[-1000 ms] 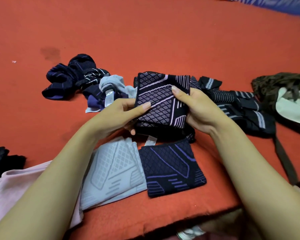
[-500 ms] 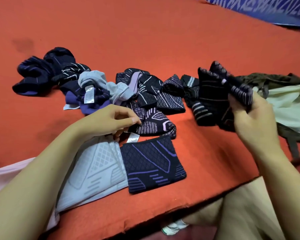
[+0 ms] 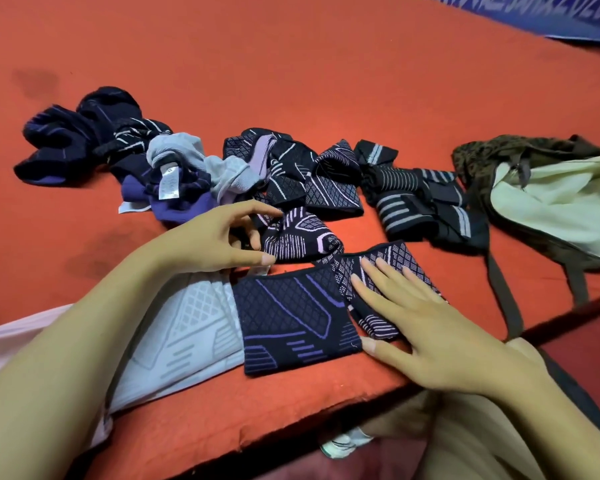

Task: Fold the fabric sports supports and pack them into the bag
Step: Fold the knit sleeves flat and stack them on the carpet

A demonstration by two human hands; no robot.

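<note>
The right hand (image 3: 426, 317) lies flat, fingers straight, pressing a folded patterned support (image 3: 378, 275) onto the red desk (image 3: 326, 64) beside the purple-lined one (image 3: 291, 317), likely to hold the fold; the left hand (image 3: 219, 240), fingers loosely spread, touches a crumpled support (image 3: 298, 237); the bag (image 3: 551, 199) waits far right

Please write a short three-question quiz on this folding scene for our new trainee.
1. True or false: the right hand lies flat with straight fingers on a folded dark support with pale lines.
2. Which item lies directly left of the folded navy support with purple lines? A) the bag B) the pale grey folded support C) a shoe
3. Fill in: the olive bag with its pale lining lies at the ____ side of the red table.

Key: 1 true. 2 B, the pale grey folded support. 3 right.
</note>
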